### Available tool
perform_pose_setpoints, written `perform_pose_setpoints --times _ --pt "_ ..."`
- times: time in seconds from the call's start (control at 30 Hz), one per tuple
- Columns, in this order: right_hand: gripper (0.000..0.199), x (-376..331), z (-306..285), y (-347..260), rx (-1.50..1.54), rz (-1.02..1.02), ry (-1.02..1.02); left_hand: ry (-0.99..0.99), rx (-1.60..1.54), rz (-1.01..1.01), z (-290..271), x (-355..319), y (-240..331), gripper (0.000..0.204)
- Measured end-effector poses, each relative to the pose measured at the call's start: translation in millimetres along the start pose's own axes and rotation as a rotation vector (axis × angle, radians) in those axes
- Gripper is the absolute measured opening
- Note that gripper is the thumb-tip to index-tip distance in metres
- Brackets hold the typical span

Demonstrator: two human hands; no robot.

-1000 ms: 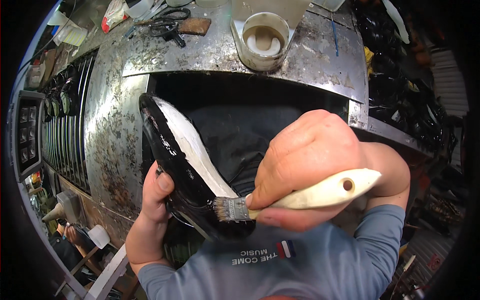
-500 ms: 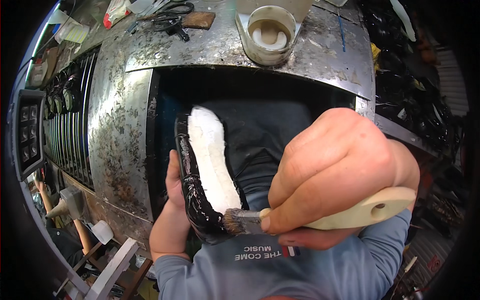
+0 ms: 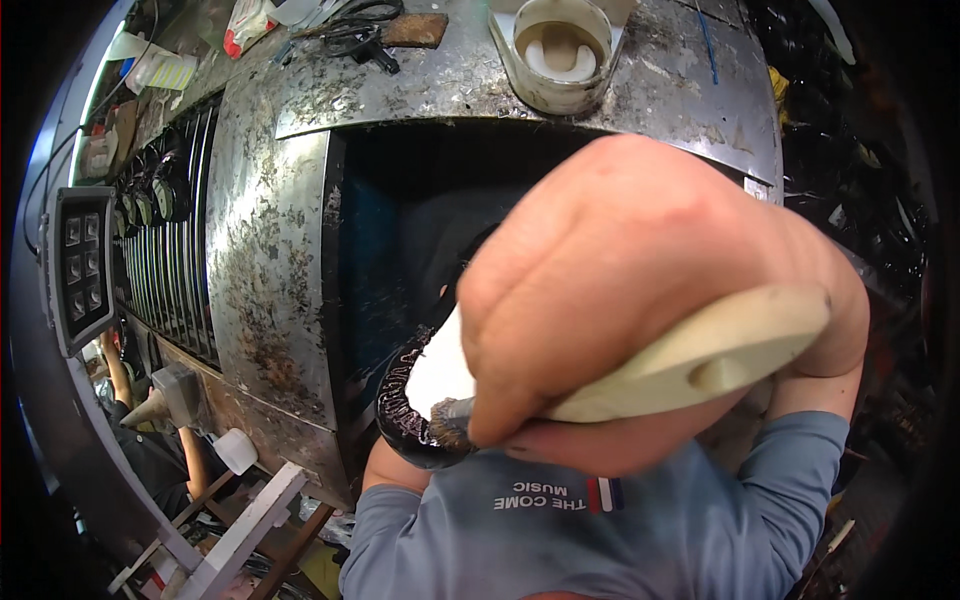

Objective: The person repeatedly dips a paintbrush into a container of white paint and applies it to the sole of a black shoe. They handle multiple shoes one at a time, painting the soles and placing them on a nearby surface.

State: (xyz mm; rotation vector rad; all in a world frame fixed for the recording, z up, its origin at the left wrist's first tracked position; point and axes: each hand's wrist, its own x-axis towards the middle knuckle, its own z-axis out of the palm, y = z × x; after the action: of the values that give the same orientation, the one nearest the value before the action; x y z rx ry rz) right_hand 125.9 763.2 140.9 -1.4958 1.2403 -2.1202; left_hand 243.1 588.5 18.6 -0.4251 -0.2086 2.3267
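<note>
A black shoe upper (image 3: 405, 440), sole side up, is held over my lap by my left hand, which is almost wholly hidden behind it and my right hand. Its white bottom (image 3: 440, 365) shows in part, and the black edge around its near end is pleated. My right hand (image 3: 640, 290) is closed around the pale handle of a flat brush (image 3: 690, 370). The brush's dark bristles touch the border between the white bottom and the pleated edge. Behind my right hand, the shoe's far part is mostly covered.
Beyond my lap, a worn metal bench (image 3: 400, 95) bears a tub (image 3: 560, 100) with cloudy liquid and a white curved piece inside. Dark-handled scissors (image 3: 365, 35) lie by a brown block (image 3: 415, 30). At left stand a bar rack (image 3: 170, 270) and a lamp panel (image 3: 82, 265); another person's arm (image 3: 195, 460) shows below.
The shoe has turned, its far end swinging right behind my right hand. My right hand has come up larger in view, and the bristles have shifted slightly left and up along the edge.
</note>
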Motion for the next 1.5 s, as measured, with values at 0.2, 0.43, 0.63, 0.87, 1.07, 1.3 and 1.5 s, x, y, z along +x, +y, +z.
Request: perform_pose_setpoints --times 0.2,0.43,0.63,0.87,1.07,1.3,1.5 --pt "0.012 13 -10 14 -0.003 0.036 -0.252 -0.018 -0.060 -0.070 -14 28 -16 0.089" --pt "0.009 10 -11 17 0.072 0.268 -0.236 -0.031 -0.092 -0.128 -19 47 -29 0.091" --pt "0.010 8 -26 3 -0.135 0.503 -0.329 -0.043 -0.069 -0.167 -15 44 -24 0.092" --pt "0.008 -5 -44 14 -0.194 0.277 -0.244 -0.114 0.085 -0.043 0 3 0 0.093" --pt "0.025 -18 -61 -8 -0.356 0.194 0.172 0.004 0.642 0.286 37 -60 55 0.095" --pt "0.031 -42 -77 -23 -0.349 0.278 0.282 0.852 1.668 0.583 140 -152 169 0.104" --pt "0.032 -59 -83 -13 -0.357 0.287 0.393 1.322 1.850 0.786 175 -190 295 0.103"
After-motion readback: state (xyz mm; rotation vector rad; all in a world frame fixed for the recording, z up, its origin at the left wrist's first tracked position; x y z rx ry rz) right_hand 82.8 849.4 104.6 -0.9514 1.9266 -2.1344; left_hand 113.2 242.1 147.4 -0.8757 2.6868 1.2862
